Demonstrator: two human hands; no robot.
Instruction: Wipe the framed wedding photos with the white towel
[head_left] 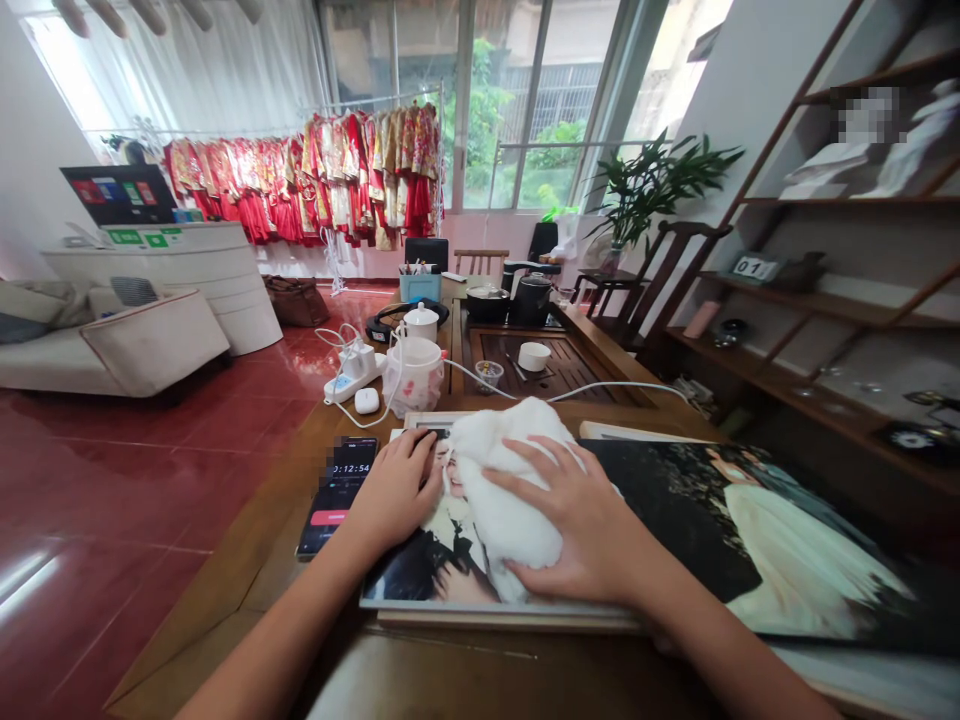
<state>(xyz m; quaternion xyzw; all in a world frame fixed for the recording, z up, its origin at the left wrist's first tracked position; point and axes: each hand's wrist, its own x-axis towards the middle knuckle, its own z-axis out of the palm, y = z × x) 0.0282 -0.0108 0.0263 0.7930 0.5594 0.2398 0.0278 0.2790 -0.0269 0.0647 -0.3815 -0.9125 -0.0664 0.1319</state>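
Note:
A photo panel (405, 578) showing people lies flat on the wooden table, on top of another board. My left hand (399, 485) rests on its left part, fingers stretched out over the surface and gripping nothing. A thick, fluffy white cloth (517, 500) covers much of the panel's middle and right. My right hand (574, 510) is spread over this cloth, with thumb and fingers around its right side, holding it down against the photo. The cloth hides part of the picture beneath it.
Right of the panel lies a larger photo (795, 550) with a pale gown. A phone (337, 495) sits at the left. Behind are a power strip (352, 372), a plastic-wrapped cup (414, 375), a white bowl (534, 357) on a tea tray (600, 375) and a white cable (622, 385).

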